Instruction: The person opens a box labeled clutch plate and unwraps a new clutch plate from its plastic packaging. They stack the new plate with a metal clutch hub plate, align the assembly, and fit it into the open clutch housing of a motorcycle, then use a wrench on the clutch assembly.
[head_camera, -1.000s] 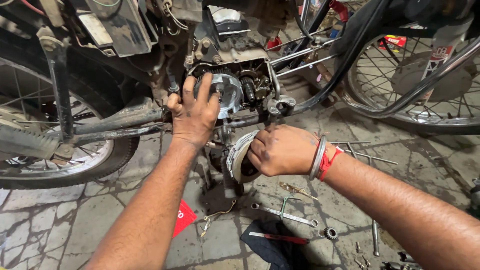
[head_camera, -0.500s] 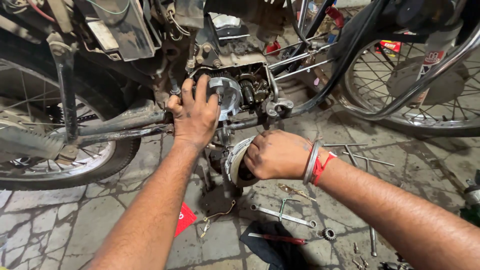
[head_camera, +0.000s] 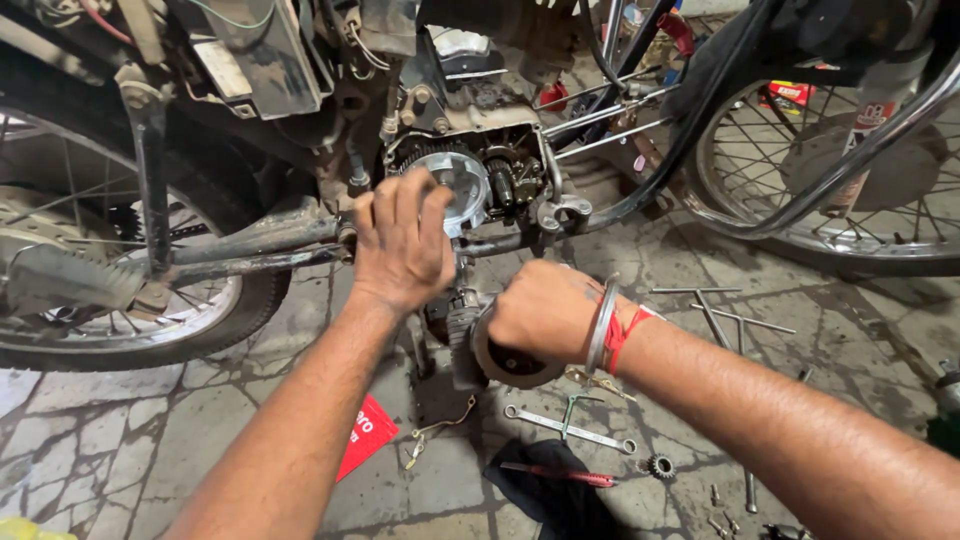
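My left hand (head_camera: 402, 240) is pressed on the round silver clutch assembly (head_camera: 462, 185) in the open side of a motorcycle engine (head_camera: 470, 130), fingers curled over its left rim. My right hand (head_camera: 545, 310), with a metal bangle and red thread at the wrist, grips a round grey ring-shaped clutch part (head_camera: 510, 360) just below the engine, held on edge. Part of this ring is hidden by my fingers.
The motorcycle's rear wheel (head_camera: 120, 300) is at left, another wheel (head_camera: 840, 170) at right. On the cracked stone floor lie a ring spanner (head_camera: 570, 428), a small gear (head_camera: 660, 466), a red-handled tool on dark cloth (head_camera: 560, 475), long T-bars (head_camera: 715, 310), bolts and a red packet (head_camera: 365, 432).
Both hands stay on the same parts. My right hand with the ring has shifted slightly left and nearer the engine; the left hand has barely moved.
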